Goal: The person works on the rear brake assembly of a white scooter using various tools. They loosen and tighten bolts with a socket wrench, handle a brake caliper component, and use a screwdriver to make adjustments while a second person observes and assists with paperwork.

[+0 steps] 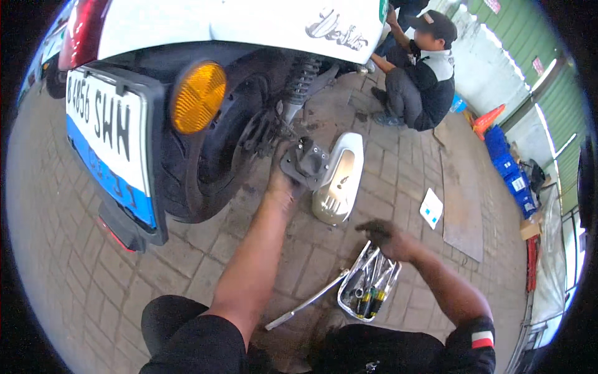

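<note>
My left hand [283, 173] is wrapped around a dark metal part with bolt holes [306, 162], held up beside the rear wheel [215, 149] of a white scooter [255, 25]. Just under that part, a silver and gold elongated cover [342, 177] lies on the paving. Over the far end of a white tray [344, 298] hovers my right hand [387, 240], its darkened fingers stretched out and nothing visible in them. Several wrenches and screwdrivers with yellow and black handles [372, 302] fill the tray. To its left lies a long metal bar [305, 303].
A co-worker [427, 75] in a cap crouches beyond the scooter. The number plate [109, 137] and an orange reflector [199, 96] stick out at left. A white card [431, 208] and a flat board [461, 206] lie at right, with blue crates [511, 171] along the wall.
</note>
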The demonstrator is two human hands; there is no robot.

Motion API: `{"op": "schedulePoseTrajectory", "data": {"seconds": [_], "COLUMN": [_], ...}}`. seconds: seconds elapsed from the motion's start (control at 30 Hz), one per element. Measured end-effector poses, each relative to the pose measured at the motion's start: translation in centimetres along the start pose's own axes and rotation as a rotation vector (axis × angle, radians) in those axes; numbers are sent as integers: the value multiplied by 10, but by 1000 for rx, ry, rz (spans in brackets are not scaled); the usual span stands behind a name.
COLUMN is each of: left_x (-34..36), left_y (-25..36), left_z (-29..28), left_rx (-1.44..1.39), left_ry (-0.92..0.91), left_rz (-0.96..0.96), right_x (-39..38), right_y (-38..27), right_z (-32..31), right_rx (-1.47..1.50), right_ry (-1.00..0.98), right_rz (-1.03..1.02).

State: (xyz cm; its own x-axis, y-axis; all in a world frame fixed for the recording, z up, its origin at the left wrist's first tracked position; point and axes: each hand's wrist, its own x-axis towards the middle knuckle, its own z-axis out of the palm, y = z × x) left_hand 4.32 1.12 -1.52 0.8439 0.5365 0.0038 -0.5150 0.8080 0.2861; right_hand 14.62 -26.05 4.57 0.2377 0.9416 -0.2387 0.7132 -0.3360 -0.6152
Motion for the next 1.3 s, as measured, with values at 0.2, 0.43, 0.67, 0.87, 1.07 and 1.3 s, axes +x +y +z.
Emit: {"op": "schedulePoseTrajectory", "data": {"seconds": [0.2,0.43,0.67,0.87,1.07,1.3], "left_x": [10,-7,-2,8,8,-1], "left_y": [-4,-2,-5,-6,-7,-21], "left_z": [-6,11,4,-14,-17,6], "left_rx": [-43,35,172,271,336,163], "left_ry": [-31,-9,92,63,99,12], "left_rz": [31,24,125,143,173,6], "right_x": [73,100,118,115,131,109], "right_y": [-98,-81,-57,-79,-72,-83], "right_z": [-39,-23,-9,-16,-24,-20], "right_rx": [332,194,156,71,124,561], "right_ry": [368,597,691,593,538,565], "right_rz": [-132,-133,-88,21,72,190]}}
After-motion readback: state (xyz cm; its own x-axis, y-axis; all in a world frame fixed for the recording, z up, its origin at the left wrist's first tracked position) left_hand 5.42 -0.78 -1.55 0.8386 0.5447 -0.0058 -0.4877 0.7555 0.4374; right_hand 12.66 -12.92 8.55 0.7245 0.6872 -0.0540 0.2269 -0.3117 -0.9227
